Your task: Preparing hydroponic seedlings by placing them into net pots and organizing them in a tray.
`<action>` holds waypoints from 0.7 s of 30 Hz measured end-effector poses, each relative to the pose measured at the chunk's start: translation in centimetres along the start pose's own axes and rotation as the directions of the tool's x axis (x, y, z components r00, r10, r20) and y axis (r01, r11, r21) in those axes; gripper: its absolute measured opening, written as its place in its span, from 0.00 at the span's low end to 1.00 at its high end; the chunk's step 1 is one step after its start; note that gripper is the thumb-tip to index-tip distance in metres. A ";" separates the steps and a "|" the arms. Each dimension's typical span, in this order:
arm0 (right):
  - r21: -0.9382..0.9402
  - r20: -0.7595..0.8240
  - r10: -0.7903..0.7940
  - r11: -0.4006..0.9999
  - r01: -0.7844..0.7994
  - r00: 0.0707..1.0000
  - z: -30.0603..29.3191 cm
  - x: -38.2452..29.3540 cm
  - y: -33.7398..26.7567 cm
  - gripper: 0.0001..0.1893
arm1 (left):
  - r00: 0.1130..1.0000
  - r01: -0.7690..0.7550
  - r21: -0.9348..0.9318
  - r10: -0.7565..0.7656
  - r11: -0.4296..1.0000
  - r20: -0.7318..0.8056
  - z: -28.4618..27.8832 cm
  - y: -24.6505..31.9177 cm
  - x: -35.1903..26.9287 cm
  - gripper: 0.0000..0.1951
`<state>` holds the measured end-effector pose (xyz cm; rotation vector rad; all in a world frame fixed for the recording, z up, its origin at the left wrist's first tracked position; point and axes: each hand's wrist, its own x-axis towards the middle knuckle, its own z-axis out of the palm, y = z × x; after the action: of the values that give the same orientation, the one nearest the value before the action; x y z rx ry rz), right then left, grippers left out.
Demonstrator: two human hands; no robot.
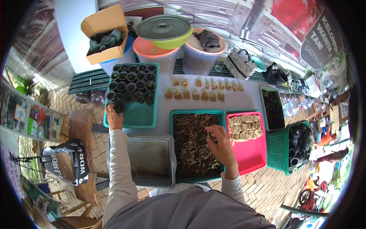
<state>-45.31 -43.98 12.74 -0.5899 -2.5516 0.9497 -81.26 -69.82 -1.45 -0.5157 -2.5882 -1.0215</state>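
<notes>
My left hand (115,118) is at the lower left corner of a green tray (137,116), its fingertips at a small black plant pot (118,107). Whether it grips this pot cannot be made out. Several black pots with seedlings stand in rows in that tray. My right hand (219,143) hovers, fingers spread, over the right side of a green tray of dark soil with small seedlings (194,143). Right of it, a pink tray (248,157) holds rows of brown plug blocks (245,127). Further seedling plugs (196,94) stand in two rows on the white-covered table (163,108).
A grey tray (151,157) lies between my arms. At the right are a narrow soil tray (273,108) and a green basket (277,151) of black pots. Lidded tubs (203,60) and an open cardboard box (105,54) stand behind the table; a wooden bench (83,157) is at the left.
</notes>
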 end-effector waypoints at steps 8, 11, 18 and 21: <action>-0.085 0.020 0.009 0.996 -0.008 1.000 -2.4 -1.6 0.7 0.23 | 0.958 0.224 0.504 -0.282 0.834 0.040 -1.7 2.8 0.5 0.41; -0.126 -0.025 0.014 0.992 -0.017 1.000 -5.5 -2.5 2.0 0.24 | 0.959 0.216 0.535 -0.281 0.816 0.041 -2.8 4.4 0.5 0.41; -0.301 -0.105 -0.035 0.954 0.002 0.994 -17.7 -4.7 4.6 0.22 | 0.997 -0.003 0.412 0.036 0.911 -0.072 -8.8 3.4 0.3 0.32; -0.471 -0.130 -0.023 0.881 -0.042 0.991 -24.8 -6.8 7.0 0.22 | 0.994 0.104 0.469 -0.070 0.877 -0.090 -10.2 13.8 -2.6 0.29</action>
<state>-26.38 -29.39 24.41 -0.7674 -2.6624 0.2601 -71.38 -68.10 12.77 -0.2319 -2.6815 -0.3842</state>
